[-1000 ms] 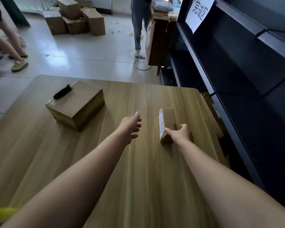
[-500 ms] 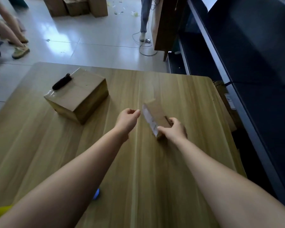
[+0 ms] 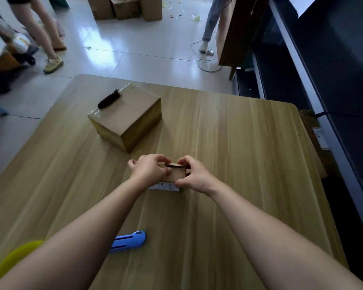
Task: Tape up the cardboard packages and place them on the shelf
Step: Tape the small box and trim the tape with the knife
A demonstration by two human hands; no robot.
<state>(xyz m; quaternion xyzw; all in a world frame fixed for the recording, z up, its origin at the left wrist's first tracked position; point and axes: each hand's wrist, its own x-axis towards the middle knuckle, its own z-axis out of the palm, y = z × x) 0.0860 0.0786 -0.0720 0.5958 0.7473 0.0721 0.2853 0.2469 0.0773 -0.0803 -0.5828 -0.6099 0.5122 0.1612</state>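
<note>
Both hands are on the small cardboard package (image 3: 177,174), which sits on the tabletop (image 3: 249,155) right between them. The left hand (image 3: 149,171) grips its left end with fingers curled over the top, and the right hand (image 3: 195,177) pinches the right end, thumb on the near face and fingers over the top edge. A dark slit shows along the package's top edge between the two sets of fingers; can't tell whether that's an open flap. A white label (image 3: 166,186) shows low on the near side, just under the hands. Beyond the left hand and a bit to its left is a larger cardboard box (image 3: 130,122) on the tabletop, well apart from the package, with clear tape across its top seam and a black object (image 3: 109,99) lying on top. On the near side of the hands, partly under the left forearm, lies a blue utility knife (image 3: 129,241) flat on the tabletop. A yellow object (image 3: 13,260) sits further left of that at the frame edge; can't tell what it is. The dark shelf (image 3: 333,84) runs along the right of the right hand, past the tabletop edge. Far beyond the hands, more cardboard boxes (image 3: 124,7) stand on the floor, and other people's legs are in view.
</note>
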